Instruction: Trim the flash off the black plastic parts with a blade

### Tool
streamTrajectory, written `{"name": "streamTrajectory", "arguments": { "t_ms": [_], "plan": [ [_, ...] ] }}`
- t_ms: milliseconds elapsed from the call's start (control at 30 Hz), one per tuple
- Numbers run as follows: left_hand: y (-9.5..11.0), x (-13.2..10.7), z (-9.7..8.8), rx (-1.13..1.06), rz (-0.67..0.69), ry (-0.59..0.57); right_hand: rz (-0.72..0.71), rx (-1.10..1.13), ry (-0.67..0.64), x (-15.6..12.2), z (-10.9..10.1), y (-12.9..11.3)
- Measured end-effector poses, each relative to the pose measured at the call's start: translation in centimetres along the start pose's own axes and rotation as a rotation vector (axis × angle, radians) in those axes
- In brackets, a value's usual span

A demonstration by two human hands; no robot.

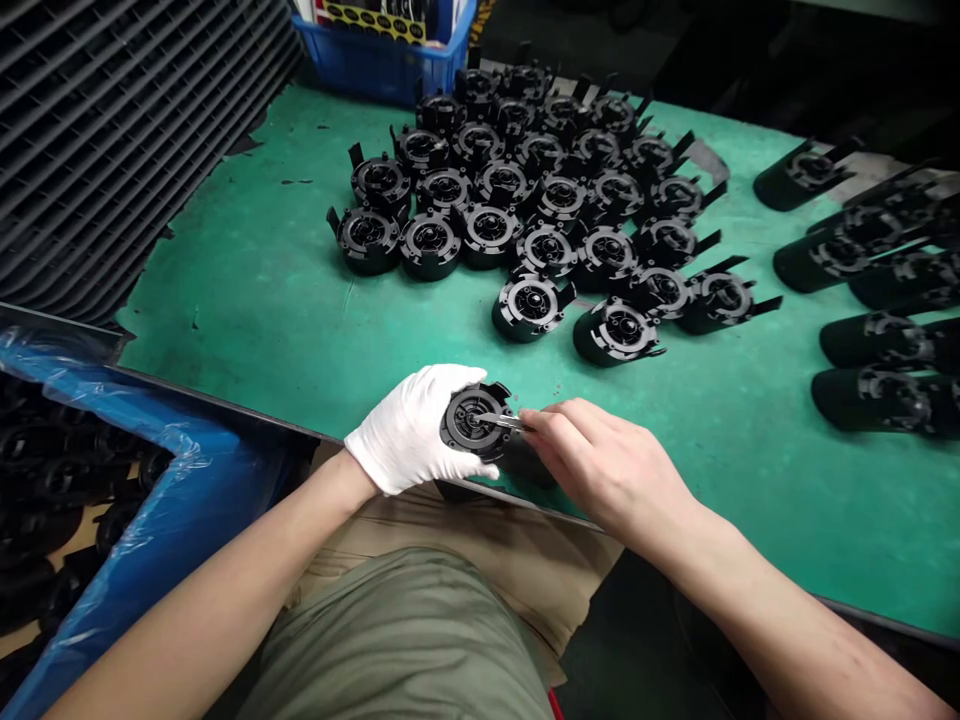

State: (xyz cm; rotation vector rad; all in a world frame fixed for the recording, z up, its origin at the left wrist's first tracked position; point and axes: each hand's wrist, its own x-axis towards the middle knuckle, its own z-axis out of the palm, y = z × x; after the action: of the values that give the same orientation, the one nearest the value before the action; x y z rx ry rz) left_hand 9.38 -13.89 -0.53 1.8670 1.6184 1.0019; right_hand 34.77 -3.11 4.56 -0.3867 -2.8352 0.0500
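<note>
My left hand (417,428), in a white glove, is wrapped round the side of a round black plastic part (466,432) at the table's front edge. The part's ribbed, ringed face is turned up toward me. My bare right hand (592,455) pinches a thin metal blade-like tool (504,421), perhaps a knife or tweezers. Its tip points left and reaches over the middle of the part; whether it touches is too small to tell. Beyond my hands, a similar black part (529,304) stands on the table.
Many like black parts (491,228) stand grouped on the green table (247,290). Taller black cylinders (862,400) are at the right. A blue bin (375,70) sits at the back, black slatted trays (112,130) at the left. A blue-lined box (202,480) of black parts is at lower left.
</note>
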Motion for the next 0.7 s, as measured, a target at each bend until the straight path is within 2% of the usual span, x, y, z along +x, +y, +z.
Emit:
{"name": "streamTrajectory", "arguments": {
  "t_ms": [367,567,700],
  "plan": [
    [0.3,0.4,0.0,-0.01,-0.004,0.007,0.008,-0.055,-0.014,-0.6,0.2,-1.5],
    [0.4,0.4,-0.1,-0.008,0.035,0.026,0.028,0.085,0.066,-0.4,0.4,-0.8],
    [0.3,0.3,-0.1,-0.01,0.018,0.019,0.086,0.053,0.074,-0.4,0.3,-0.4]
  ]
}}
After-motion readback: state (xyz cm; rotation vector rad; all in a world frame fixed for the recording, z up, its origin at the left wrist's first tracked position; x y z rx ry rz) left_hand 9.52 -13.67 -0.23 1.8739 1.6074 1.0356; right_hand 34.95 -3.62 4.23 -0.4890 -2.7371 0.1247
